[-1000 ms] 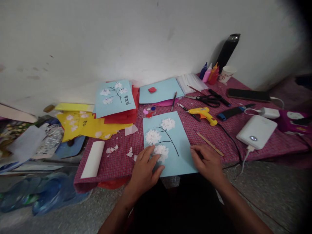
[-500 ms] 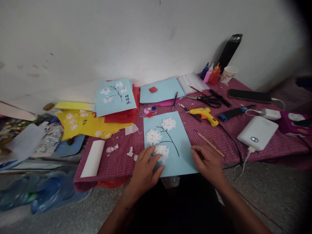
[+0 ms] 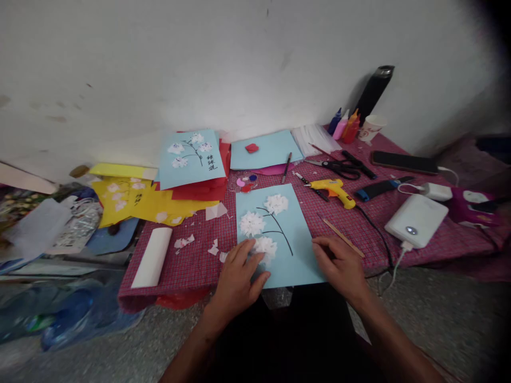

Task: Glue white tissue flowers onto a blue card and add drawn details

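A light blue sheet lies flat at the table's near edge, with a dark branch drawn on it. Three white paper flowers sit along the branch: an upper flower, a middle flower and a lower flower. My left hand rests over the sheet's lower left, fingers apart, its fingertips at the lower flower. On the sheet's right edge lies my right hand, fingers loosely bent, with nothing visible in it.
A yellow glue gun, scissors, a thin wooden stick and a white power bank lie to the right. Left are a white paper roll and paper scraps. Behind stands a finished flower picture.
The camera view has shifted slightly. Both hands keep their places on the blue sheet, and the flowers have not visibly moved.
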Tool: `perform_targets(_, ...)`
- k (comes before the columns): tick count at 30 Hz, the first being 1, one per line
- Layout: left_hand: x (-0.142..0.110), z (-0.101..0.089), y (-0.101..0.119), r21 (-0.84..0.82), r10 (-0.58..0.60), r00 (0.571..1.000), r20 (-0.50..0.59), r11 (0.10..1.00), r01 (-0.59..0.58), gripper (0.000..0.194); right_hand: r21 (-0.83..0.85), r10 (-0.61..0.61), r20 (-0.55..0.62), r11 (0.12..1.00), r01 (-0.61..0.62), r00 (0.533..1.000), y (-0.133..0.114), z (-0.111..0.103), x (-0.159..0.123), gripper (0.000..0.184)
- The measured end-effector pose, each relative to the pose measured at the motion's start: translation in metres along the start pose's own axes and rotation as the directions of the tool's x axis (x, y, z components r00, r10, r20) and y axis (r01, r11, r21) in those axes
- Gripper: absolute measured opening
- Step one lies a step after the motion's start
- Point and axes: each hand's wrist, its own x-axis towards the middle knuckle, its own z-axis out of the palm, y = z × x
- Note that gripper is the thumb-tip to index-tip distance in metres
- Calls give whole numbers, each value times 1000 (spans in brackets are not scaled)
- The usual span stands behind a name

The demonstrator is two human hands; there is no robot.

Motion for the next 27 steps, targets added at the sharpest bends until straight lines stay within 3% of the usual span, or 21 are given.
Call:
perform_targets(3, 0, 1, -1, -2, 1, 1000, -16, 1000, -1, 37, -55, 38, -16, 998, -39, 999, 3, -18, 15, 13)
perform_targets(7, -2, 3, -3, -3, 1, 1000, -20, 1000, -1, 39, -328, -30, -99, 945, -4, 995, 25, -43, 55, 18)
perform_targets(10, -2, 4, -3, -1, -11, 1000, -25, 1000, 11, 40, -512, -51, -20, 858, 34, 998, 42, -50, 85, 23)
perform_targets(13, -3, 4, -3, -2, -8, 1000, -30, 1000, 8, 41, -642, 65, 64, 767, -9, 996, 51, -46, 104, 28)
perform_targets(17, -4, 6, -5, -5, -6, 1000, -22, 1000, 6, 42, -745, 207, 77, 662, -82, 975, 52, -38, 114, 34)
perform_targets(22, -4, 8, -7, -14, 7, 1000, -28, 1000, -8, 42, -765, 277, 68, 632, -128, 959, 52, -37, 126, 41)
perform_targets(27, -4, 7, -6, -23, -8, 1000, -23, 1000, 7, 43, -751, 461, 151, 629, -201, 875, 61, -35, 142, 40)
